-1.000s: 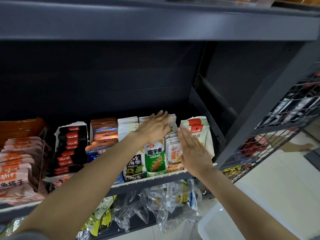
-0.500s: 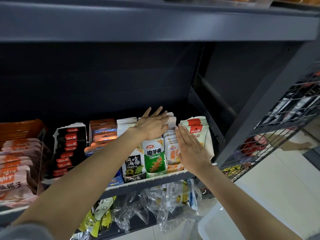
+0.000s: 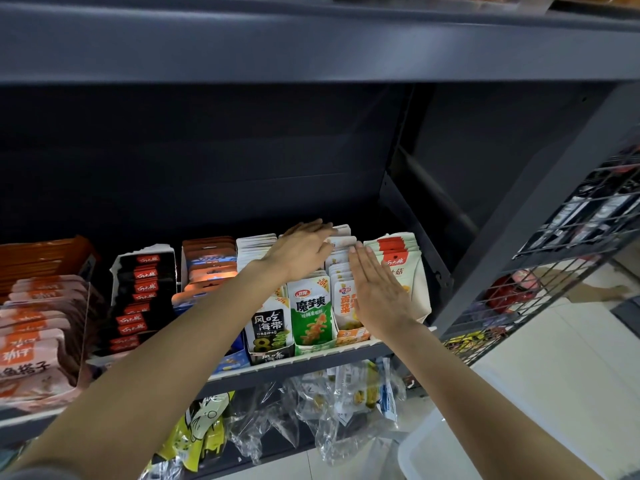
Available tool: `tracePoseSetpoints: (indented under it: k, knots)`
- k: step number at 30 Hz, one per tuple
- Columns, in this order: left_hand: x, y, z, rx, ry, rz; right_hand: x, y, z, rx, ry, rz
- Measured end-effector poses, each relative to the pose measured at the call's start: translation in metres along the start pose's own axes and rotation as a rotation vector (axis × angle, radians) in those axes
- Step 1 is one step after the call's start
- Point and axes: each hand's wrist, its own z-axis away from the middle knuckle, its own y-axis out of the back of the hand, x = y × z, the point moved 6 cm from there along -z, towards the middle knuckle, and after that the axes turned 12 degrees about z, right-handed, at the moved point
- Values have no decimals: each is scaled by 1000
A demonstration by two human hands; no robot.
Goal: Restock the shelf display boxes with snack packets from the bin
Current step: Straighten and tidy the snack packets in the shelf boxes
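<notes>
Display boxes of snack packets stand in a row on the dark shelf. My left hand lies flat, fingers straight, on top of the packets behind the green display box. My right hand is flat and upright, its palm pressed against the right side of the orange-and-white packet row. To its right stands a stack of white packets with red tops. A black-and-white seaweed box sits left of the green one. The white bin shows at the bottom right.
Further left stand orange packets, a black packet box and pink packets. Clear bags and yellow packets hang below the shelf. A wire rack stands at the right, and another shelf runs overhead.
My left hand has slid further back along the packet tops. My right hand has stayed pressed against the packet row, shifting slightly with the view.
</notes>
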Motion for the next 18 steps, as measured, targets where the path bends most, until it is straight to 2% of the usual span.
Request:
tracePoseSetpoints:
  k: [4,13,15,18]
  knots:
    - [5,-16,10,-137,-89,-52,2,-2,18,28,13,-44]
    - [6,-26,15,-252,-26,-146,4,-4,29,38,33,-77]
    - [10,-22,18,-230,-37,-104,5,-6,30,40,28,-81]
    - [7,-12,13,-107,-8,-114,2,-8,29,44,32,-94]
